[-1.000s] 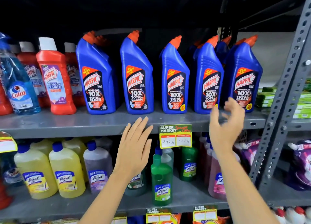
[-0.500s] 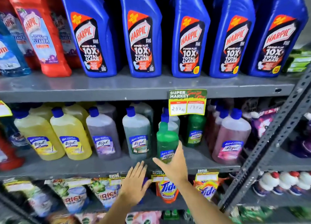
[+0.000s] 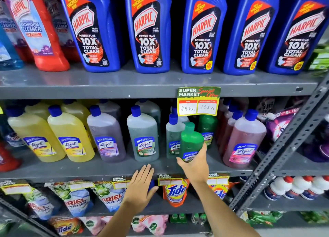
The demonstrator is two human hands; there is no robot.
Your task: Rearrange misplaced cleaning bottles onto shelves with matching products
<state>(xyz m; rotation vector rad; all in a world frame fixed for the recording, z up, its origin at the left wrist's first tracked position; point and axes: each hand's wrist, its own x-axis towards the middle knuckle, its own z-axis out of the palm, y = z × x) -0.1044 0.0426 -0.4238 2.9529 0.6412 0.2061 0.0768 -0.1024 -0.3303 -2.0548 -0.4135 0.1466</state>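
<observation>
A small opaque green Lizol bottle (image 3: 191, 140) stands at the front of the middle shelf (image 3: 106, 167), among pale grey-green Lizol bottles (image 3: 145, 139). My right hand (image 3: 195, 164) wraps its lower part from the front, thumb on the left, fingers on the right. A second green bottle (image 3: 207, 127) stands behind it under the price tag. My left hand (image 3: 140, 185) rests flat and open against the shelf's front edge, holding nothing. Blue Harpic bottles (image 3: 147, 28) line the top shelf.
Yellow (image 3: 69, 133), purple (image 3: 106, 135) and pink Lizol bottles (image 3: 244, 139) fill the middle shelf. A price tag (image 3: 198, 101) hangs from the upper shelf edge. Ariel and Tide pouches (image 3: 175, 190) sit below. A grey slotted upright (image 3: 284, 146) slants at right.
The view has closed in on the middle shelf. My right hand has risen and closed around the green bottle's base. My left hand has moved up to the shelf edge.
</observation>
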